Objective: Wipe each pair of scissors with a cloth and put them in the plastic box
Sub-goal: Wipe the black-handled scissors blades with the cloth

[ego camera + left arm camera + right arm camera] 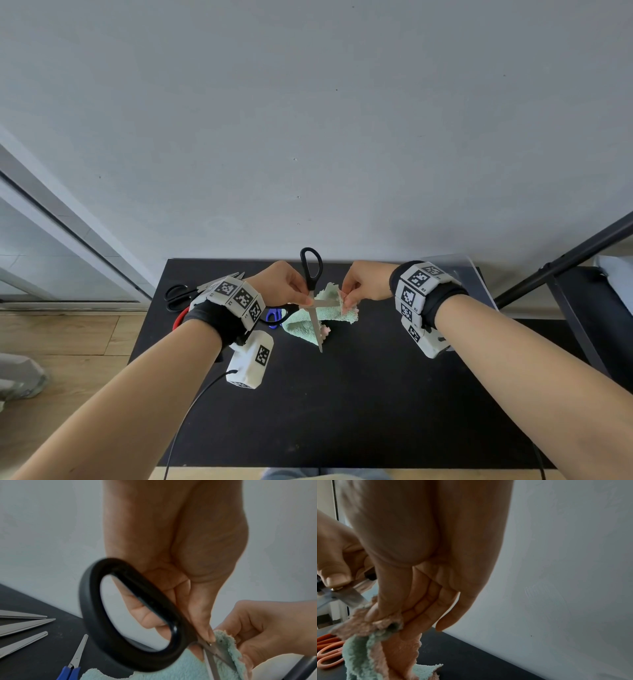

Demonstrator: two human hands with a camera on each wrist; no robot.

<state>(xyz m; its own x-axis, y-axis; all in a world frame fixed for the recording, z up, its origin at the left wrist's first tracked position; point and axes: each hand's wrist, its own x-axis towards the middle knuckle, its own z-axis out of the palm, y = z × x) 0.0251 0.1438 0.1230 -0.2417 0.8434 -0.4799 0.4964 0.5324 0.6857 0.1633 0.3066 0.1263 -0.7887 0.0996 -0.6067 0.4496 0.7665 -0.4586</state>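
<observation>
My left hand point(306, 298) pinches black-handled scissors point(311, 270) near the pivot and holds them above the black table point(342, 394). The scissors are spread open. One handle loop point(130, 615) points up, one blade points right and the other points down toward me. My right hand point(346, 301) pinches a green and pink cloth point(305, 323) around the rightward blade point(351, 597). Its thumb point(373, 612) presses the cloth point(368, 649) against the fingers. The rest of the cloth point(188, 669) hangs under the scissors.
More scissors lie at the table's back left: a black-handled pair point(178, 296), a red-handled pair point(180, 320) and a blue-handled pair point(275, 317). A clear plastic piece point(478, 274) shows behind my right wrist. A black metal frame point(561, 267) stands to the right.
</observation>
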